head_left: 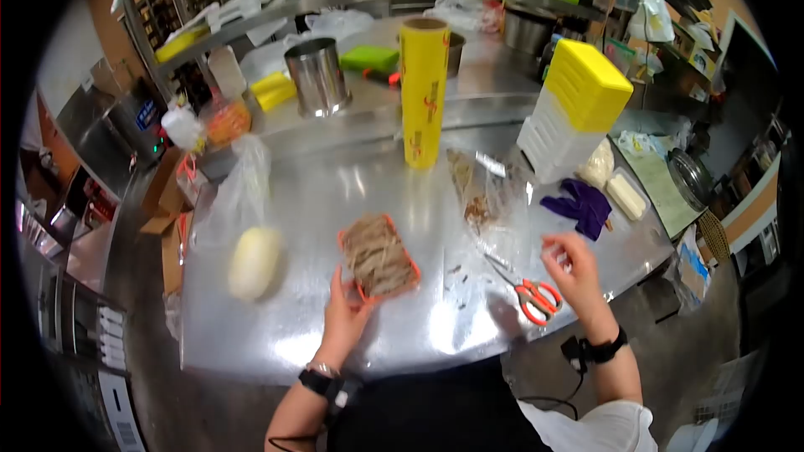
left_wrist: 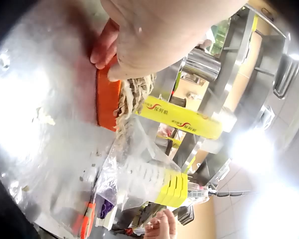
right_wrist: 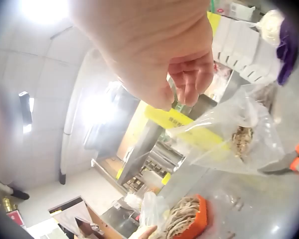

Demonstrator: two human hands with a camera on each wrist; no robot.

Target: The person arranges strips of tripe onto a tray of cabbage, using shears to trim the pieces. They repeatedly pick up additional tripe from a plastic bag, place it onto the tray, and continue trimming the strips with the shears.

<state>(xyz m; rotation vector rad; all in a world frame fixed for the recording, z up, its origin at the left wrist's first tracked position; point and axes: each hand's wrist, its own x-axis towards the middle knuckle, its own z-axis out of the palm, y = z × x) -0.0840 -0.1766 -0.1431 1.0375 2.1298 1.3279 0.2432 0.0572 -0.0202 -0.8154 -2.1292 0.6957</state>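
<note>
My left hand (head_left: 345,318) grips the near left corner of a small orange box (left_wrist: 108,102), its fingers on the box's wall. Heaped up to the rim are greyish-brown strips (head_left: 377,258). Over the right part of the table, my right hand (head_left: 576,272) hangs in the air with loosely bent fingers and holds nothing. Just left of that hand lie orange-handled scissors (head_left: 538,301), blades pointing away. Beyond them is a clear plastic bag (head_left: 494,201) with some brown bits inside. A pale, rounded, plastic-looking bundle (head_left: 255,264) sits left of the box.
A yellow cling-film roll (head_left: 423,96) stands upright at the back of the steel table (head_left: 318,184). Right of it rises a stack of white and yellow containers (head_left: 578,109), with a purple cloth (head_left: 579,208) in front. A steel pot (head_left: 316,75) stands on the rear ledge.
</note>
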